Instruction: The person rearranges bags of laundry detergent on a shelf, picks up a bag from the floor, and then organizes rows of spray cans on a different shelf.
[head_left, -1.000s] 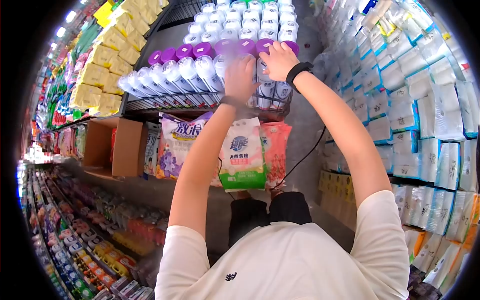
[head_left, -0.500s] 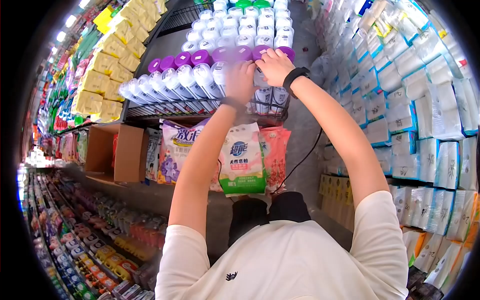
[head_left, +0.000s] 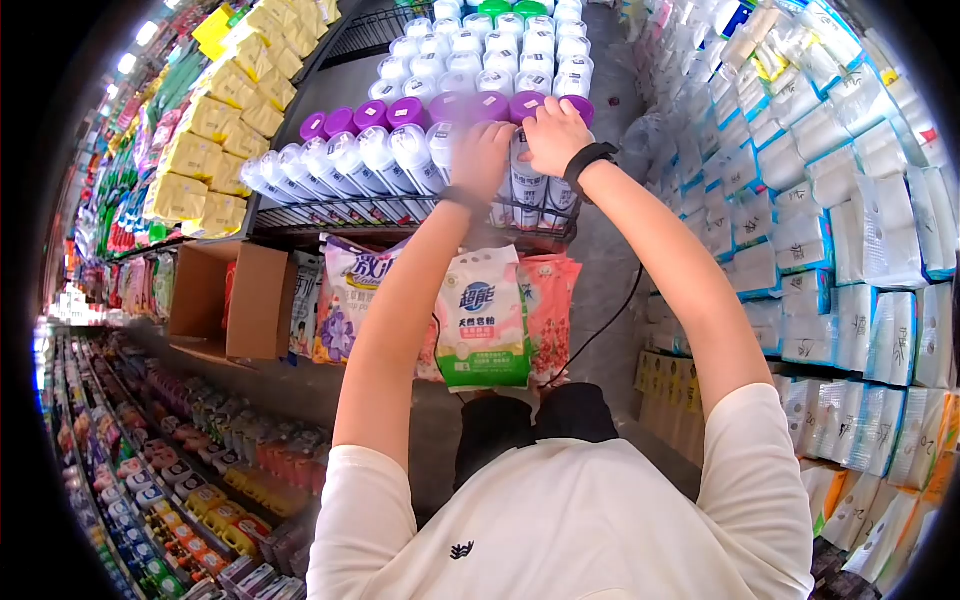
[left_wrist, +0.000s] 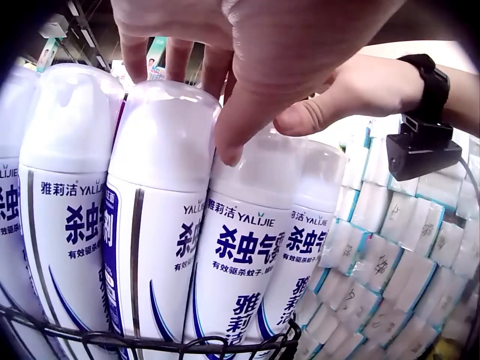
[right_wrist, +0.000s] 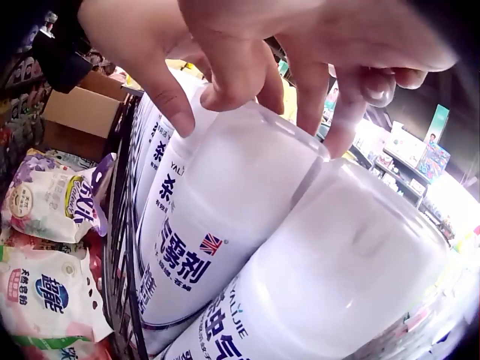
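White spray cans with clear caps stand along the front of a wire-edged shelf. In the head view my left hand (head_left: 482, 160) and right hand (head_left: 556, 138) are side by side over the front row. The left wrist view shows my left hand (left_wrist: 289, 45) gripping a can (left_wrist: 157, 142) by its cap, thumb in front, fingers behind. My right hand (right_wrist: 322, 34) holds the neighbouring can (right_wrist: 232, 172) by its cap, thumb on the near side and fingers over the far side. Purple-lidded containers (head_left: 408, 112) stand just behind the row.
A wire rim (head_left: 340, 212) runs along the shelf front. Detergent bags (head_left: 485, 320) and a cardboard box (head_left: 258, 305) stand below it. Yellow packs (head_left: 190, 155) are at the left, wrapped paper packs (head_left: 800, 240) at the right. A black cable (head_left: 615, 315) hangs beside the bags.
My right hand has come slightly nearer to me, from the purple lids to the front cans. My left hand remains over the front row. The head view has shifted slightly.
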